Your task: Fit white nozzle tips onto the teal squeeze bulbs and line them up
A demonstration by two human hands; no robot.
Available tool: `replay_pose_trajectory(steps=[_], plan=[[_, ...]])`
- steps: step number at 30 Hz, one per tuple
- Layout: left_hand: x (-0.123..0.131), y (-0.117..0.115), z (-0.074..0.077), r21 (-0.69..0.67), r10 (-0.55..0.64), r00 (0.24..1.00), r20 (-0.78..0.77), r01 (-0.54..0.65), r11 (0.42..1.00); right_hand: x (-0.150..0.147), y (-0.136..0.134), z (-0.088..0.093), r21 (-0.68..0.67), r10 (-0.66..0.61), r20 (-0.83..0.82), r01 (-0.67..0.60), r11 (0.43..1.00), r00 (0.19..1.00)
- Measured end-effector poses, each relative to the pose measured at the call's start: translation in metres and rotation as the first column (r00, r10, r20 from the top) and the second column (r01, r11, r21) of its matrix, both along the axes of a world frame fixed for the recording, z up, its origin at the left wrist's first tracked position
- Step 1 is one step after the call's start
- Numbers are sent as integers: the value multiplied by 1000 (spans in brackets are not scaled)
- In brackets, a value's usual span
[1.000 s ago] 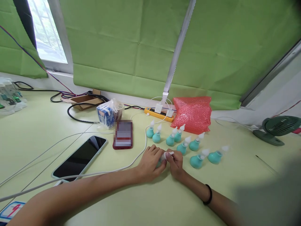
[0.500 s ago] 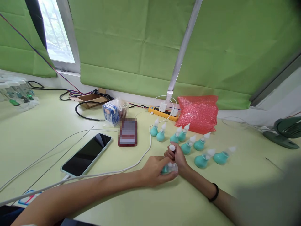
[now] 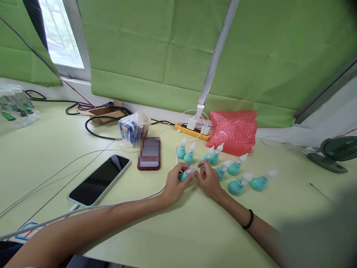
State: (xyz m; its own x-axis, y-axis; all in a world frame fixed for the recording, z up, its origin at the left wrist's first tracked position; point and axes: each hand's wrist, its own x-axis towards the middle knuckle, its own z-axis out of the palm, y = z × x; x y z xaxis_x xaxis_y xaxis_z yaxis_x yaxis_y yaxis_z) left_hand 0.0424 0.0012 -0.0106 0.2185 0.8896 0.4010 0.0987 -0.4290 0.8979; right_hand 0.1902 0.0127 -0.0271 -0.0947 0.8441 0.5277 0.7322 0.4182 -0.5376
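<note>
My left hand (image 3: 175,184) is closed around a teal bulb aspirator (image 3: 184,175), whose clear end points toward my right hand (image 3: 208,180). The right fingers are curled, with the thumb side right by that clear end; what they hold, if anything, is hidden. Just beyond and to the right of my hands, several more bulb aspirators (image 3: 234,168) with translucent pointed tips are set on the table, some upright and some tilted. One of them (image 3: 221,172) is partly covered by my right hand.
A white cable (image 3: 156,192) runs beneath my left hand. On the left lie a large phone (image 3: 99,180) and a red-cased phone (image 3: 149,153). Behind are a bagged blue box (image 3: 130,131), a yellow power strip (image 3: 192,131) and a red bubble-wrap pouch (image 3: 234,132). A green fan (image 3: 338,149) stands at right.
Both hands have moved up and slightly left on the table. The dark item with a white round top that showed in my right fist is out of sight. The left hand still holds the aspirator.
</note>
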Motion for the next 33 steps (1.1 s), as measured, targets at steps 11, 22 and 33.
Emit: replay_pose_trajectory(steps=[11,22,33], plan=[[-1,-4,-1,142,-30,989,-147,51,989,-1,-10,2,83,306,-59,-301,950,950],[-4,-3,0,133,-100,995,31,95,987,-1,-10,1,-7,394,-21,-394,919,919],[-4,-4,1,158,-122,993,-5,121,980,2,-10,-3,137,419,33,-419,898,908]])
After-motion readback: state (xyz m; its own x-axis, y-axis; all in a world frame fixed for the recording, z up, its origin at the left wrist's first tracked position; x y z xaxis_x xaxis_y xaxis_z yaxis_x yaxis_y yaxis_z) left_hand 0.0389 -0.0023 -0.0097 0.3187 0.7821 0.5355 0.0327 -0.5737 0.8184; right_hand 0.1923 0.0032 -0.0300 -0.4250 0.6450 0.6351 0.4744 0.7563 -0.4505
